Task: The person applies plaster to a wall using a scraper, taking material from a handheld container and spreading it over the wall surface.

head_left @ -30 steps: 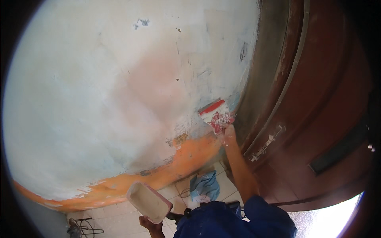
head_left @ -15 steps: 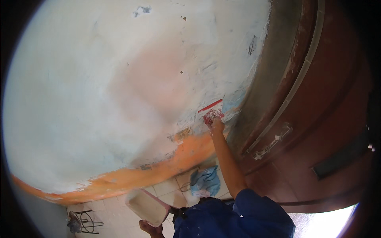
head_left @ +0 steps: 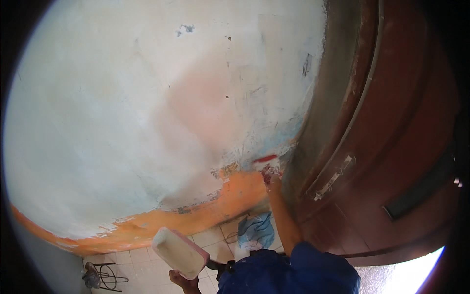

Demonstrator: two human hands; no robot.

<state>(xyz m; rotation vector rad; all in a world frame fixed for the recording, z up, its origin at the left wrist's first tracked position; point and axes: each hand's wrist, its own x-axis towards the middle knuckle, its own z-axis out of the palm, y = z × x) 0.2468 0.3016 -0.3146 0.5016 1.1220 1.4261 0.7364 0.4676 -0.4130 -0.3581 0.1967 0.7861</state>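
Observation:
My right hand (head_left: 273, 182) is closed around the handle of a putty scraper (head_left: 266, 159), which has a red edge and white smears. The scraper is at the lower right of the wall (head_left: 112, 127), just above the orange band and close to the door frame. White paste speckles my fingers. Low on the left, my left hand (head_left: 182, 280) grips the near end of a pale rectangular tub (head_left: 178, 252) with pinkish sides. Whitish material covers its inside, though its depth cannot be made out.
A dark red door (head_left: 391, 142) with a latch (head_left: 334, 179) stands at right. Below the orange band (head_left: 240, 193), a blue bag or cloth (head_left: 256, 230) lies on the tiled floor (head_left: 142, 272). At the lower left is a metal-legged stool (head_left: 110, 277) with a grey bundle.
My right hand and the scraper have moved down the wall, toward the orange band. The tub in my left hand has shifted slightly; the whole view has tilted a little.

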